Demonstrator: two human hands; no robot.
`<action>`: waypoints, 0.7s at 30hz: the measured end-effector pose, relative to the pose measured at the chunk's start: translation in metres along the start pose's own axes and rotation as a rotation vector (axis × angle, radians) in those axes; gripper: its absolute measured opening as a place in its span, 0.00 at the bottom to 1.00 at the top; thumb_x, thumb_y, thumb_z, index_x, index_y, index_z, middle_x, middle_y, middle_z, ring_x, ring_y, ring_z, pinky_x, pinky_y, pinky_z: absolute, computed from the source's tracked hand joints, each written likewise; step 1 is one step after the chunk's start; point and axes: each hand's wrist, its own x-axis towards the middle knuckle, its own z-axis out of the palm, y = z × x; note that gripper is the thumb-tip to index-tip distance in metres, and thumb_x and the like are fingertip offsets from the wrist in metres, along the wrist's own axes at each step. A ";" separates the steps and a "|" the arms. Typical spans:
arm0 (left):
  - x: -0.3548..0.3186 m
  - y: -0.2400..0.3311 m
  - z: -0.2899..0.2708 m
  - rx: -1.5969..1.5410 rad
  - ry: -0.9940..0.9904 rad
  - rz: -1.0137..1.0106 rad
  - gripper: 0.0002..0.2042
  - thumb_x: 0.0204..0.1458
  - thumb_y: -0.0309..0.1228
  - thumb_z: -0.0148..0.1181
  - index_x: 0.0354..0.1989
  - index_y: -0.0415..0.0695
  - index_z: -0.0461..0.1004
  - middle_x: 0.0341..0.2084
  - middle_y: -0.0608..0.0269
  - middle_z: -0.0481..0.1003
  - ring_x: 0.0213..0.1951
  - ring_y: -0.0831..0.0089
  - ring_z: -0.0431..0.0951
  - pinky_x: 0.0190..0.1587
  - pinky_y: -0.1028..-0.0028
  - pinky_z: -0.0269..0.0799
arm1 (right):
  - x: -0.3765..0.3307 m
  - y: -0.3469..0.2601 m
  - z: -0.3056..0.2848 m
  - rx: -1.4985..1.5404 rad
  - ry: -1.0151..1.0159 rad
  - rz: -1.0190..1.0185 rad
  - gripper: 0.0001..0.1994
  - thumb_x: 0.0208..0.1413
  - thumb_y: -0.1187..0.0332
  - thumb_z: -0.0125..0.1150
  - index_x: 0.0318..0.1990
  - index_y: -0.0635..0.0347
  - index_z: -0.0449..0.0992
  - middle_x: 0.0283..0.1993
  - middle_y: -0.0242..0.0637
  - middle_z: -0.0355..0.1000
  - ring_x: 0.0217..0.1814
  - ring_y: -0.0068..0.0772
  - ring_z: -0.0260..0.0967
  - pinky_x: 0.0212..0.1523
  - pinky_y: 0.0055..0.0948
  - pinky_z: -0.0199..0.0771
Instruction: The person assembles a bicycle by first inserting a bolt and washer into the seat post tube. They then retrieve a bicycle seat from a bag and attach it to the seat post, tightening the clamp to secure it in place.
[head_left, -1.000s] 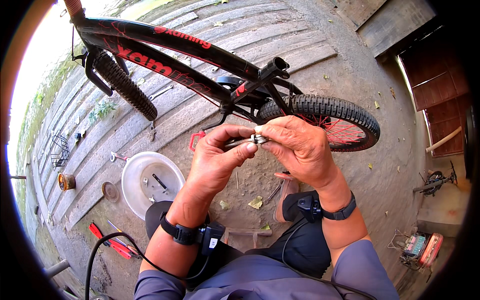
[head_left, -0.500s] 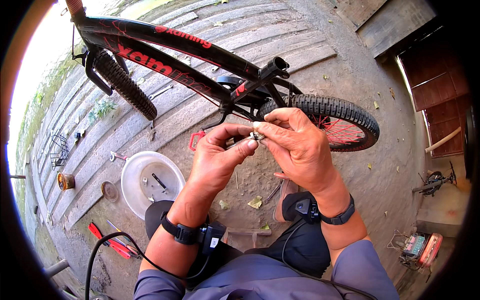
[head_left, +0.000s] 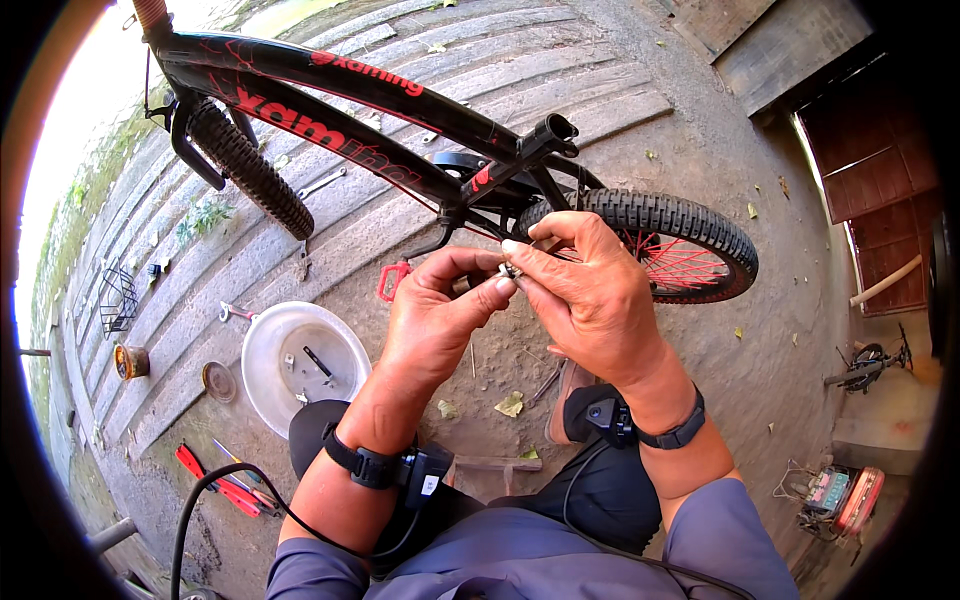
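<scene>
Between my two hands is a small metal bicycle part [head_left: 510,271], mostly covered by fingertips, so its exact kind cannot be made out. My left hand [head_left: 437,308] pinches it from the left with thumb and forefinger. From the other side my right hand [head_left: 588,290] grips it with thumb and fingers closed. Just beyond both hands stands a black bicycle frame [head_left: 330,140] with red lettering. Its saddle is absent from the seat tube [head_left: 556,130]. A red pedal [head_left: 394,281] shows left of my left hand, and the rear wheel [head_left: 690,240] lies behind my right hand.
A white plastic basin [head_left: 300,345] with small parts sits left of my knee. Near it are a wrench [head_left: 237,312], a rusty tin [head_left: 131,362], a round lid [head_left: 219,381] and red-handled pliers [head_left: 230,485]. A wire basket [head_left: 118,298] lies far left; a battery-like unit [head_left: 840,500] stands right.
My right hand has shifted and turned slightly at the small metal part. My left hand keeps its pinch in nearly the same place.
</scene>
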 end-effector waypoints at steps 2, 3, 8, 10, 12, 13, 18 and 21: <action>0.000 0.001 0.001 0.002 0.000 -0.001 0.13 0.48 0.24 0.67 0.42 0.38 0.74 0.27 0.67 0.75 0.26 0.84 0.71 0.28 0.84 0.64 | 0.001 0.000 -0.001 -0.020 -0.005 -0.015 0.18 0.38 0.76 0.68 0.42 0.54 0.81 0.41 0.36 0.71 0.38 0.36 0.71 0.36 0.29 0.74; 0.000 0.001 0.001 0.003 0.000 -0.002 0.13 0.48 0.24 0.67 0.42 0.38 0.74 0.27 0.67 0.75 0.26 0.84 0.71 0.28 0.84 0.64 | 0.002 -0.001 -0.001 -0.030 -0.007 -0.022 0.19 0.38 0.76 0.68 0.43 0.54 0.80 0.41 0.36 0.71 0.39 0.36 0.71 0.36 0.29 0.74; -0.001 0.002 0.000 0.028 -0.014 -0.027 0.12 0.49 0.25 0.66 0.42 0.38 0.74 0.30 0.66 0.76 0.28 0.83 0.71 0.28 0.84 0.64 | 0.000 0.003 -0.002 -0.082 -0.054 -0.038 0.20 0.38 0.74 0.68 0.44 0.54 0.80 0.40 0.36 0.71 0.39 0.37 0.71 0.36 0.31 0.74; -0.001 0.003 0.000 0.023 -0.022 -0.032 0.12 0.49 0.25 0.66 0.42 0.38 0.74 0.31 0.65 0.76 0.28 0.83 0.72 0.28 0.84 0.65 | -0.001 0.004 -0.001 -0.094 -0.054 -0.043 0.20 0.38 0.74 0.68 0.44 0.55 0.80 0.40 0.36 0.71 0.39 0.37 0.71 0.36 0.31 0.74; 0.000 0.002 -0.001 0.007 -0.028 -0.036 0.13 0.49 0.25 0.66 0.43 0.38 0.74 0.32 0.65 0.76 0.29 0.82 0.72 0.28 0.83 0.65 | -0.002 0.005 0.001 -0.080 -0.055 -0.027 0.19 0.38 0.74 0.69 0.44 0.55 0.79 0.40 0.36 0.71 0.38 0.37 0.71 0.36 0.31 0.74; 0.000 0.002 -0.001 0.009 -0.037 -0.034 0.12 0.51 0.26 0.65 0.43 0.37 0.74 0.32 0.65 0.76 0.28 0.82 0.73 0.28 0.83 0.65 | -0.002 0.005 0.001 -0.059 -0.055 -0.016 0.19 0.38 0.74 0.69 0.44 0.56 0.79 0.40 0.36 0.71 0.38 0.37 0.71 0.36 0.31 0.74; 0.004 -0.002 -0.006 -0.074 -0.081 -0.076 0.13 0.59 0.29 0.55 0.48 0.36 0.71 0.36 0.60 0.75 0.30 0.77 0.74 0.30 0.81 0.67 | -0.002 0.012 0.000 0.062 -0.040 0.067 0.19 0.39 0.74 0.68 0.44 0.58 0.79 0.40 0.38 0.72 0.39 0.37 0.72 0.38 0.29 0.74; 0.006 0.000 -0.004 -0.226 -0.032 -0.089 0.15 0.62 0.31 0.49 0.52 0.34 0.68 0.40 0.57 0.73 0.35 0.71 0.75 0.33 0.78 0.68 | -0.004 0.015 0.000 0.162 -0.019 0.264 0.18 0.40 0.74 0.67 0.43 0.59 0.79 0.40 0.39 0.72 0.39 0.37 0.73 0.39 0.28 0.74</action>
